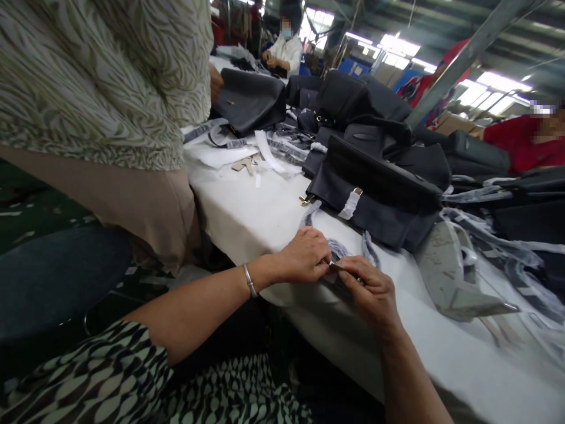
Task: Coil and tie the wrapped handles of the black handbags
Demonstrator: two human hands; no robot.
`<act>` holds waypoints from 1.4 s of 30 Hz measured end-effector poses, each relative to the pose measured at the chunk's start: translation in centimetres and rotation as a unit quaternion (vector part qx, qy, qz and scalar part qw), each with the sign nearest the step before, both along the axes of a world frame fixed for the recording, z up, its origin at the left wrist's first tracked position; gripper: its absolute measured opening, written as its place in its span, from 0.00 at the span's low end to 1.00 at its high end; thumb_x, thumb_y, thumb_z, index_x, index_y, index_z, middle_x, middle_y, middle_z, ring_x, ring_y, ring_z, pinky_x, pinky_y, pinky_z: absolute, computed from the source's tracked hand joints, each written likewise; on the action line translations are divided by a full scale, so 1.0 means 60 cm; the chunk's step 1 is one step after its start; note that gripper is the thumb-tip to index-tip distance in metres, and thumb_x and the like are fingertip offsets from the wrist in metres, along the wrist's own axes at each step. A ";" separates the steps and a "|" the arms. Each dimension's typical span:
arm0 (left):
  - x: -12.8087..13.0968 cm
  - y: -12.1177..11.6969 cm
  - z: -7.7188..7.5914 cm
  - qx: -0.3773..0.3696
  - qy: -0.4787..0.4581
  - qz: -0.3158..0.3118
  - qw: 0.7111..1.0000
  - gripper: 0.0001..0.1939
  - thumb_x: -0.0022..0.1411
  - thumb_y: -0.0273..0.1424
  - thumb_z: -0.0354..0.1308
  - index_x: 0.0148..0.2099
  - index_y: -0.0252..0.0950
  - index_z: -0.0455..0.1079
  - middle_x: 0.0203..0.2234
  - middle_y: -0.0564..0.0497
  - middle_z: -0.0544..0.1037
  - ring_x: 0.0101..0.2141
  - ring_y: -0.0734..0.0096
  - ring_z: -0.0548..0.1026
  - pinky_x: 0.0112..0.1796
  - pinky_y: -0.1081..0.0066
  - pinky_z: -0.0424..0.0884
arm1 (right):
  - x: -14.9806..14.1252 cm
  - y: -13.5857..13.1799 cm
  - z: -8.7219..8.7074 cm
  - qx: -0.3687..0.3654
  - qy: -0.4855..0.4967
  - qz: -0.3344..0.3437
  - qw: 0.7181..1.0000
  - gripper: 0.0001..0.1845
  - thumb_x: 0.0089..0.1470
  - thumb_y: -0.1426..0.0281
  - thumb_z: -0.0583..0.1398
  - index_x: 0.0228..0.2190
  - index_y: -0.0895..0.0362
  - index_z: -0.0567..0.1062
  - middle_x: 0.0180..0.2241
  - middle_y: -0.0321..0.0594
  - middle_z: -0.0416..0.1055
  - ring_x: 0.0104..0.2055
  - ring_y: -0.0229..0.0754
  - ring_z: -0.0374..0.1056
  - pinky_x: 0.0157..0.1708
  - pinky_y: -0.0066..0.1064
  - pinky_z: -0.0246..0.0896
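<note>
My left hand [305, 257] is closed at the front edge of the table, its fingers curled down over something I cannot make out. Just to its right, my right hand [368, 285] pinches a small flat, light-edged piece [336, 267], whose tip meets the left fingertips. Behind and between the hands lies a dark strap in clear plastic wrap [338, 247]. A black handbag [375, 200] rests just beyond, with a gold-coloured clasp [356, 192] partly covered by white wrapping.
Several black bags [344, 97] are heaped at the back. A grey metal holder [448, 271] stands on the white table [247, 218] at right, near wrapped straps [507, 253]. Paper scraps [247, 164] lie at left. A person in a patterned blouse [106, 82] stands close, beside a stool [62, 277].
</note>
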State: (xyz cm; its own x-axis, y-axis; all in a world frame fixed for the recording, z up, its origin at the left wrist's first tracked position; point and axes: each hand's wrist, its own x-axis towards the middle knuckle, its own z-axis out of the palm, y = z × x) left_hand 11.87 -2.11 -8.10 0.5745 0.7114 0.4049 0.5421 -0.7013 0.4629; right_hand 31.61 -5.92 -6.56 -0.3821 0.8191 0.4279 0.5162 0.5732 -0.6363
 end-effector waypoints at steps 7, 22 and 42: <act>-0.005 0.001 0.001 -0.044 -0.044 -0.011 0.998 0.11 0.55 0.29 0.60 0.42 0.38 0.68 0.36 0.50 0.74 0.44 0.61 0.68 0.49 0.61 0.62 | 0.006 0.000 0.003 -0.028 0.021 0.015 0.999 0.06 0.54 0.69 0.61 0.32 0.53 0.80 0.33 0.42 0.77 0.38 0.44 0.73 0.38 0.35 0.71; -0.009 0.006 0.006 -0.084 -0.025 -0.045 0.995 0.10 0.54 0.24 0.60 0.38 0.42 0.76 0.36 0.56 0.79 0.53 0.58 0.65 0.56 0.58 0.56 | 0.013 -0.019 -0.016 0.169 -0.155 0.067 0.971 0.18 0.55 0.77 0.58 0.45 0.51 0.77 0.43 0.42 0.76 0.39 0.42 0.71 0.39 0.35 0.70; -0.022 0.015 -0.001 0.072 0.108 -0.115 0.985 0.15 0.63 0.38 0.58 0.51 0.42 0.69 0.42 0.50 0.75 0.50 0.55 0.63 0.52 0.55 0.55 | 0.089 -0.055 0.022 0.253 -0.044 -0.170 0.952 0.11 0.56 0.73 0.58 0.42 0.54 0.77 0.40 0.41 0.77 0.43 0.42 0.71 0.45 0.36 0.67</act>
State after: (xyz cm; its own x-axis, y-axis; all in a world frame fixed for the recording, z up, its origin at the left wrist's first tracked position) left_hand 10.57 -1.23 -8.14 0.7973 0.4969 0.3428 0.4371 -0.8668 0.2398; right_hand 36.93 -9.23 -5.23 -0.1854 0.6000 0.7782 0.7648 0.5854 -0.2692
